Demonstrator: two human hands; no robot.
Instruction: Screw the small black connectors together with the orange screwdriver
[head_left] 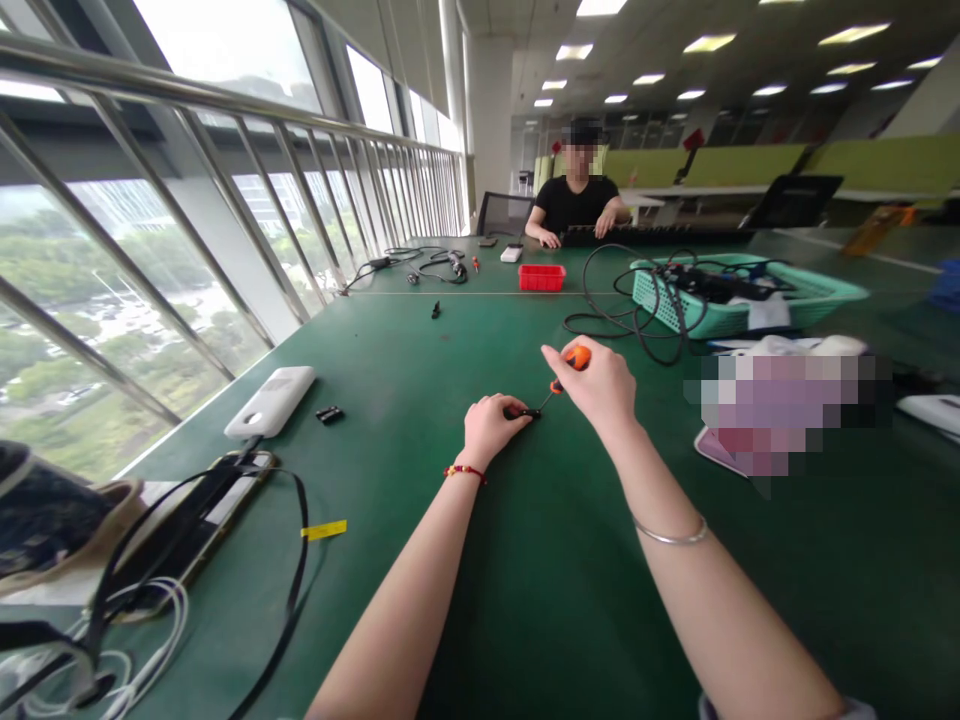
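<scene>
My left hand (489, 426) is closed on a small black part (523, 412) and presses it to the green table (540, 560). My right hand (596, 385) grips an orange-handled screwdriver (570, 365) whose tip slants down to the black part. Both forearms reach in from the bottom edge. A red bead bracelet is on my left wrist and a silver bangle on my right.
A white box (271, 400) and a small black piece (329, 414) lie to the left. Cables and a tablet (187, 540) sit near left. A teal basket (742, 290) with cables and a red tray (541, 277) stand farther off. Another person (577, 200) sits at the far end.
</scene>
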